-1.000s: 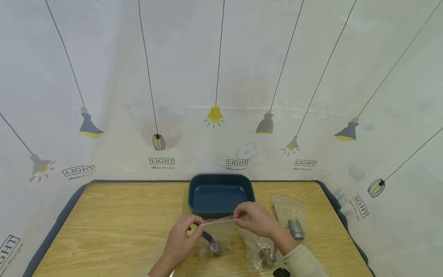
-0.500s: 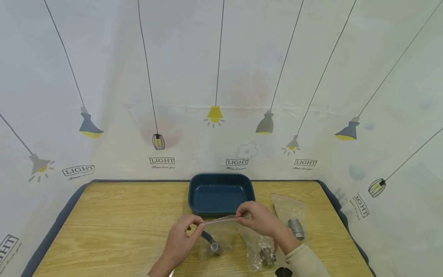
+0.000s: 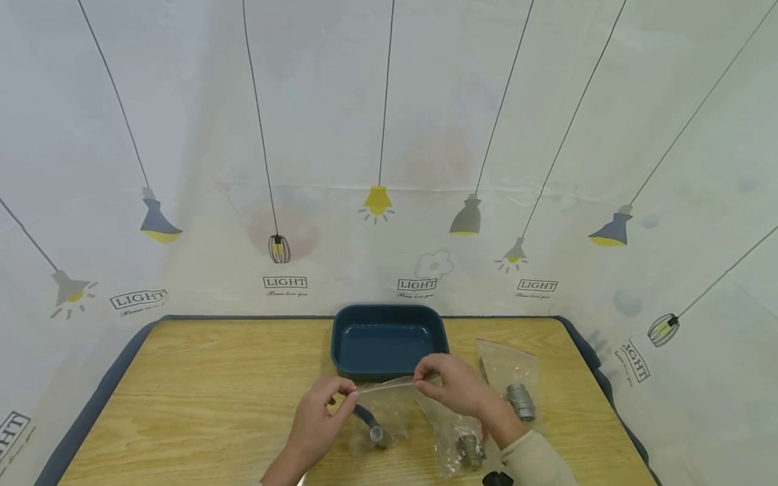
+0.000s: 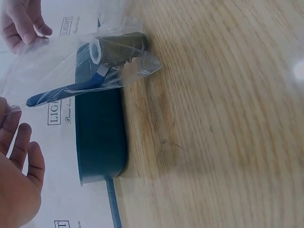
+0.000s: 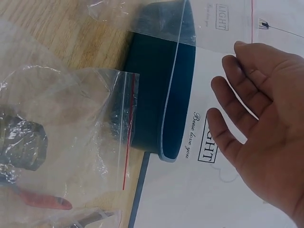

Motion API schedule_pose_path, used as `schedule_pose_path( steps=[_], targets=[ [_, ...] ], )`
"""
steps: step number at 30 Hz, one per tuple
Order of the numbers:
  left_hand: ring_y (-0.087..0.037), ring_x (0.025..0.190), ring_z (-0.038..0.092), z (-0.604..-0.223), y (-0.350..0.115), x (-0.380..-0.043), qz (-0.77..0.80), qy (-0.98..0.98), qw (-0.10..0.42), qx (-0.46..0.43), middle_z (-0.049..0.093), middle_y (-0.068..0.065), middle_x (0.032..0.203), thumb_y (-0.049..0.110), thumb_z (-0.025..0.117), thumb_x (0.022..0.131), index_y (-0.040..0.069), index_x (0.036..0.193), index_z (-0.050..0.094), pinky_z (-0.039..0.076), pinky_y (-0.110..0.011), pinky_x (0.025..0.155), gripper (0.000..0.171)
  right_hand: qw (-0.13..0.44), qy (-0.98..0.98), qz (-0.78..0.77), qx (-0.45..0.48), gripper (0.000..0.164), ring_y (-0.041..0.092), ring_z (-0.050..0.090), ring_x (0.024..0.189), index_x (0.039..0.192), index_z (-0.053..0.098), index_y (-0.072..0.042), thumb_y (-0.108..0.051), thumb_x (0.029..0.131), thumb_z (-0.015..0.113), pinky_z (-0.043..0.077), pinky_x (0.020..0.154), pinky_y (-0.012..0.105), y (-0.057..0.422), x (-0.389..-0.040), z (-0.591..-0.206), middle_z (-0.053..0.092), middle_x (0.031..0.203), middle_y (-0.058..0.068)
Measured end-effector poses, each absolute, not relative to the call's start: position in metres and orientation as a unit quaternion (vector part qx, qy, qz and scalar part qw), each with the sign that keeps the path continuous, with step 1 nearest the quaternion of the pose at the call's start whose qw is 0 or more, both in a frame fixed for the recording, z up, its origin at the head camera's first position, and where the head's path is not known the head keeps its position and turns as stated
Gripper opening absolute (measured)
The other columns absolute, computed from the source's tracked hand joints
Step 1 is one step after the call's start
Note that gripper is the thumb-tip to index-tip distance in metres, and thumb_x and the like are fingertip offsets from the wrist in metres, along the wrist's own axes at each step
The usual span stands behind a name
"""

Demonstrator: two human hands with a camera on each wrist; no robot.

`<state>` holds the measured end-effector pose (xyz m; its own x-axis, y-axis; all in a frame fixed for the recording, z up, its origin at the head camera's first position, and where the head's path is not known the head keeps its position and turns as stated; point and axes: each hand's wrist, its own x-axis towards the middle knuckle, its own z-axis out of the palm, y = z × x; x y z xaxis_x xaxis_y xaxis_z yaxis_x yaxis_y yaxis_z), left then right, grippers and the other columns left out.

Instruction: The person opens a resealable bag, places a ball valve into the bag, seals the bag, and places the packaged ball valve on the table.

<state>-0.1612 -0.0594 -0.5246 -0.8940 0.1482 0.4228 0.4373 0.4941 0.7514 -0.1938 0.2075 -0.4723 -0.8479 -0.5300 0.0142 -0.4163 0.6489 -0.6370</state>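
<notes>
A clear zip bag (image 3: pixel 395 406) hangs between my two hands over the table. In it lies a metal ball valve (image 4: pixel 124 47) with a blue lever handle (image 4: pixel 71 91), best seen in the left wrist view. My left hand (image 3: pixel 319 418) pinches one top corner of the bag between thumb and forefinger. At the other end of the zip edge, my right hand (image 3: pixel 456 385) pinches the strip; in the right wrist view its other fingers (image 5: pixel 232 102) are spread loosely. The bag's mouth looks stretched straight, but I cannot tell whether the zip is sealed.
A dark blue tray (image 3: pixel 389 370) stands behind the hands at the table's back edge. Right of the held bag lies another zip bag with a red-handled valve (image 3: pixel 471 450). Farther right is a bag with a grey metal fitting (image 3: pixel 520 402). A lamp-printed sheet hangs behind.
My right hand has shifted slightly to the right along with the bag's edge. The left hand keeps its place and hold.
</notes>
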Motion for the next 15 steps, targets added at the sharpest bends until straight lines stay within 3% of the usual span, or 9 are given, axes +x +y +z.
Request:
schedule_pose_path(
  steps=[5,10,15],
  targets=[
    [0.002,0.080,0.053,-0.524,-0.058,-0.161,-0.464,-0.850,0.167,-0.186,0.059,0.022,0.085,0.024,0.066,0.084,0.031,0.086,0.061,0.046,-0.024,0.064,0.009,0.088,0.903,-0.326,-0.264,0.013,0.004,0.058,0.087,0.096,0.061,-0.019,-0.028,0.088,0.060,0.049,0.077,0.025,0.205,-0.194,-0.472,0.060,0.093,-0.011],
    [-0.001,0.079,0.055,-0.523,-0.056,-0.161,-0.464,-0.849,0.165,-0.191,0.057,0.026,0.083,0.030,0.066,0.084,0.034,0.085,0.062,0.045,-0.025,0.064,0.006,0.047,0.902,-0.310,-0.295,0.028,0.011,0.060,0.096,0.111,0.059,-0.020,-0.026,0.085,0.065,0.049,0.082,0.028,0.190,-0.193,-0.466,0.064,0.105,-0.005],
    [-0.002,0.078,0.054,-0.523,-0.055,-0.161,-0.454,-0.851,0.173,-0.202,0.056,0.025,0.079,0.032,0.066,0.082,0.036,0.083,0.061,0.045,-0.024,0.064,0.006,0.029,0.894,-0.292,-0.340,0.021,0.005,0.059,0.090,0.104,0.064,-0.024,-0.028,0.084,0.065,0.048,0.080,0.024,0.163,-0.192,-0.459,0.066,0.098,-0.010]
  ],
)
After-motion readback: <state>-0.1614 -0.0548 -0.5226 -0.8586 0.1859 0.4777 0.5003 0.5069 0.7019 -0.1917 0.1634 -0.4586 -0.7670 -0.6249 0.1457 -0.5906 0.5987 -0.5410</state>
